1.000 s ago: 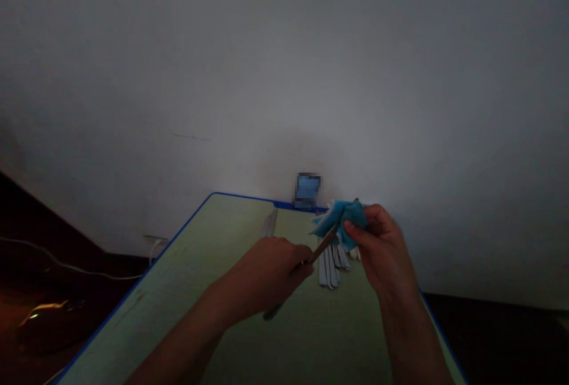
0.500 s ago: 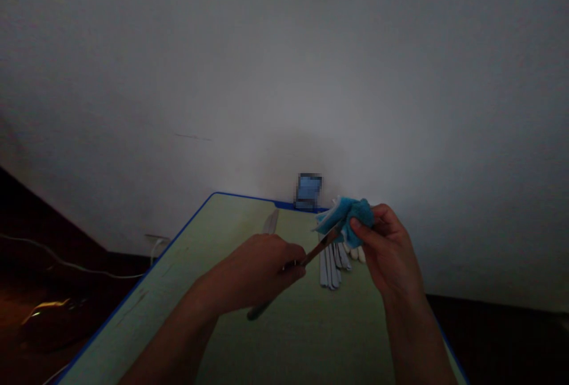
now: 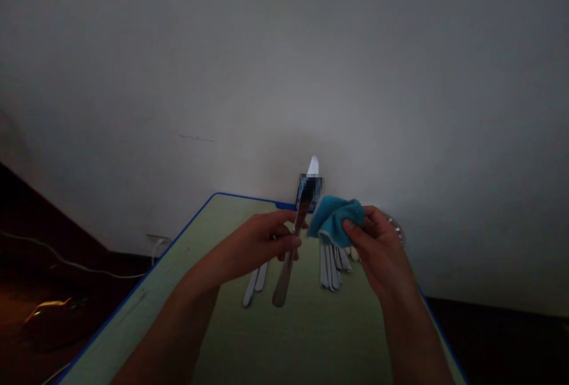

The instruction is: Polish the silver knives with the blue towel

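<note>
My left hand (image 3: 269, 239) grips a metal table knife (image 3: 285, 275) near its middle, blade pointing up and away, handle end toward me. A folded blue cloth (image 3: 340, 219) with a pale edge is pinched in my right hand (image 3: 380, 248), just right of the knife and apart from it. Under my left hand lie more table knives (image 3: 255, 287), partly hidden by it. Below the cloth, several pieces of cutlery (image 3: 329, 272) rest side by side with their handles toward me; the cloth covers their far ends.
The pale green table (image 3: 267, 343) has a blue rim and meets a grey wall (image 3: 284, 76). A small screen-like device (image 3: 300, 198), blurred, leans at the back edge. Behind my right wrist shows a shiny rounded object (image 3: 395, 226). White cables (image 3: 80, 266) run at the left.
The knife has come away from the cloth and swung from slanting right to nearly upright. The cloth has shifted slightly left, and my left hand has risen, uncovering knife handles beneath.
</note>
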